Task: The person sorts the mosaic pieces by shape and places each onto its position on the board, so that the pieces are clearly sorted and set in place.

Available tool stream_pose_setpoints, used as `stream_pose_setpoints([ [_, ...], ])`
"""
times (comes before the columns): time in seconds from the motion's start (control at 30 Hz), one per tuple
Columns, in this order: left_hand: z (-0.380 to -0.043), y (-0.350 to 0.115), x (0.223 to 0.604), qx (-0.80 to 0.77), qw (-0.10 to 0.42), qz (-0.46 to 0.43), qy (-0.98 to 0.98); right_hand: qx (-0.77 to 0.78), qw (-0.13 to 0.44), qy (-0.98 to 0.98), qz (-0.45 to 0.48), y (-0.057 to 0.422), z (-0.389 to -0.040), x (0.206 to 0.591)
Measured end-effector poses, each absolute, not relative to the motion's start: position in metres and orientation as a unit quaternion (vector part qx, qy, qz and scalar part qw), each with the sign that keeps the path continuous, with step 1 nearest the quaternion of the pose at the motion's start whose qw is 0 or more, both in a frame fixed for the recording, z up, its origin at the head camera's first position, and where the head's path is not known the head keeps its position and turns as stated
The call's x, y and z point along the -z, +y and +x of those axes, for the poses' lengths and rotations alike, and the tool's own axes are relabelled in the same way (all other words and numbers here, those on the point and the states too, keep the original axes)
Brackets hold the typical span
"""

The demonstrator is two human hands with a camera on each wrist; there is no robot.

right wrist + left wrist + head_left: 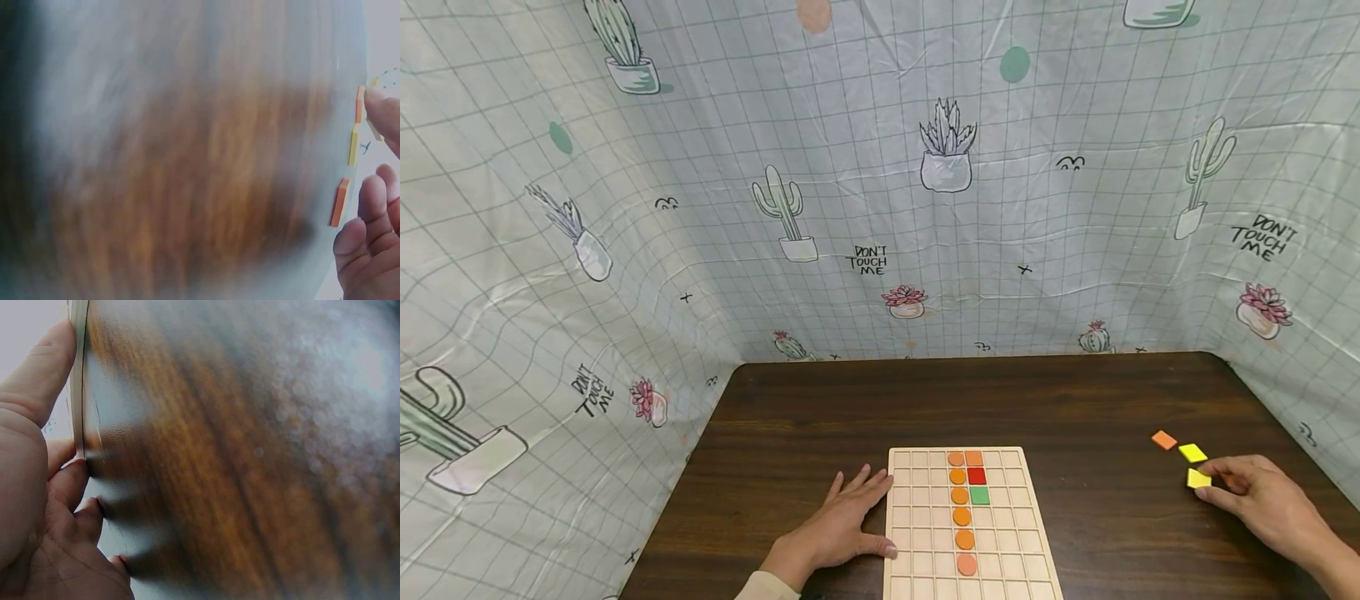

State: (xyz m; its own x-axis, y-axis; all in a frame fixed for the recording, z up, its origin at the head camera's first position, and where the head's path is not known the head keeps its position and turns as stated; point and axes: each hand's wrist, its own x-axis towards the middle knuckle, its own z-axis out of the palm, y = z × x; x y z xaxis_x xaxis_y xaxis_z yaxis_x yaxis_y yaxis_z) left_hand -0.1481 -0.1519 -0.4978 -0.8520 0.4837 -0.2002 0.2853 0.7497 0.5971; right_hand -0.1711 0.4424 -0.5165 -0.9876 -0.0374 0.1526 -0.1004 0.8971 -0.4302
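In the head view my right hand pinches a yellow square tile between thumb and index finger, over the right side of the table. Another yellow tile and an orange tile lie just beyond it. My left hand is spread flat, thumb and fingertips at the left edge of a light wooden grid board. On the board, a column of round discs, mostly orange, runs beside an orange square, a red square and a green square.
The dark wooden table ends at a printed curtain hung behind it and along both sides. In the right wrist view, an orange tile and a yellow tile stand out on the table close to the fingers.
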Motion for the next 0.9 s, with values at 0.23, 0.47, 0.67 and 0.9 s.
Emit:
stream_pose_setpoints([
  [0.23,-0.148,-0.152,0.498,-0.283,0.172,0.211,0.92,-0.251,0.039,-0.967,0.01,0.434,-0.171,0.508],
  [0.47,-0.148,-0.152,0.497,-0.286,0.174,0.211,0.918,-0.278,0.064,-0.958,0.006,0.429,-0.17,0.509],
  [0.67,-0.148,-0.152,0.498,-0.285,0.173,0.21,0.919,-0.283,0.074,-0.956,0.005,0.426,-0.171,0.51],
  [0.9,-0.149,-0.152,0.498,-0.288,0.178,0.207,0.918,-0.283,0.058,-0.957,0.015,0.42,-0.171,0.507],
])
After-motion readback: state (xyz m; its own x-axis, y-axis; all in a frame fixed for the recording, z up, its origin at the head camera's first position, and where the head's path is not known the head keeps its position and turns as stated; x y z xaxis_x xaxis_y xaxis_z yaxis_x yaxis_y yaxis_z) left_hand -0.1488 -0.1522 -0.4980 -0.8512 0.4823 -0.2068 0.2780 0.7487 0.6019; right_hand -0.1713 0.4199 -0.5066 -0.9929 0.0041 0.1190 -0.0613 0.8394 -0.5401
